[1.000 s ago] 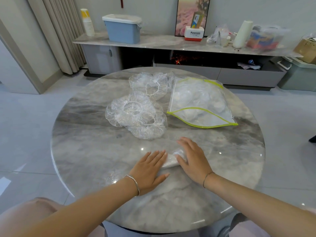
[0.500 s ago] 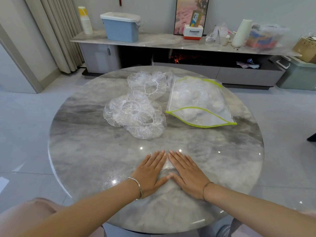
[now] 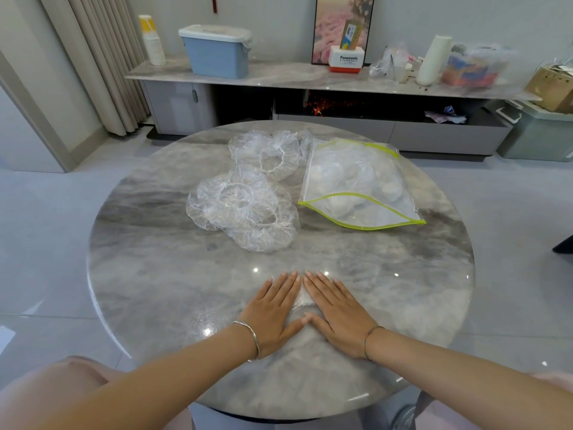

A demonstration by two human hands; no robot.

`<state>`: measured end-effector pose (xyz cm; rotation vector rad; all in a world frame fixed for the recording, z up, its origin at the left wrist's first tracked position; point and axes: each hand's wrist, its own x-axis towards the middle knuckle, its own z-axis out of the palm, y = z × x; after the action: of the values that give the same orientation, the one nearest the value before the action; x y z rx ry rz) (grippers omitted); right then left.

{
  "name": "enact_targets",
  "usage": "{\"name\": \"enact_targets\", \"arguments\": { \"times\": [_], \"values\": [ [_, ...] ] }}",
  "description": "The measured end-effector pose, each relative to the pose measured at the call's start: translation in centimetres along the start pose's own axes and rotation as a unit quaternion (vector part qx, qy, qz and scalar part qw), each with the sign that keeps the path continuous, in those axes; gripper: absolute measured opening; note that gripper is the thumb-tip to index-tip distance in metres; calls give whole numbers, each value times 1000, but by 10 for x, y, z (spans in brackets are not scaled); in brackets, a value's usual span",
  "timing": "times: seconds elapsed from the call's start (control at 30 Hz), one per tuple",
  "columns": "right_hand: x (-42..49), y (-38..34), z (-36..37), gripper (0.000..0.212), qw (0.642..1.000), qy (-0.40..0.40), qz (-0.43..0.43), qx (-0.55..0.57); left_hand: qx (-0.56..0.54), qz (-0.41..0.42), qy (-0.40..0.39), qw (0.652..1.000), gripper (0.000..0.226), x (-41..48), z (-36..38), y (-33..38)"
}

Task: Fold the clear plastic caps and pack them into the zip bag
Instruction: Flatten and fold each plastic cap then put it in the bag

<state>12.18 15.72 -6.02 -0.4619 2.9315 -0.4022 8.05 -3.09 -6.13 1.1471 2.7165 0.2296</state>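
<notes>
two hands lie flat on the table (image 3: 148,274), side by side and nearly touching. the left hand (image 3: 273,311) and the right hand (image 3: 339,311) both have straight, spread fingers (image 3: 286,288). neither grasps anything; they only press down. between them shows a sliver of the folded cap (image 3: 302,301), white and creased, with most of it hidden under the hands.

the step looks like flattening the fold. it would probably go best if the hands slid outward from the middle, pushing air toward the open edge rather than just leaning on it. the thin film likely traps air and springs back. leaving one hand on the bundle while the other lifts should stop it unfolding on the way to the bag.

the bag (image 3: 356,184), clear with a yellow-green edge, lies well beyond the hands on the right. its mouth gapes toward the person, and pale bundles sit inside. loose caps (image 3: 242,212) are heaped to its left, with a far cap (image 3: 266,153) behind them, so the task seems partly done.

on the shelf (image 3: 279,77) a white and red box (image 3: 346,59) reads "panasonic". the print beneath that word is too small to read, and so is the card (image 3: 352,34) standing in the box.
</notes>
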Motion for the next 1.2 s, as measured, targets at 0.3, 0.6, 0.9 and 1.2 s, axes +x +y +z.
{"name": "enact_targets", "arguments": {
  "times": [0.3,0.6,0.9,1.2],
  "values": [
    [3,-1,-12,73,999,23,23,17,-5,-1,-7,1000,96,1,-19,-12],
    [-1,-3,-33,31,984,137,-115,9,-9,-14,60,998,71,-8,-43,-25],
    [-2,1,-26,38,982,77,-163,-62,-28,73,-8,997,84,-8,-47,-27],
    [3,3,-26,12,985,132,-50,99,-67,65,30,995,72,1,-35,-32]
  ]
}}
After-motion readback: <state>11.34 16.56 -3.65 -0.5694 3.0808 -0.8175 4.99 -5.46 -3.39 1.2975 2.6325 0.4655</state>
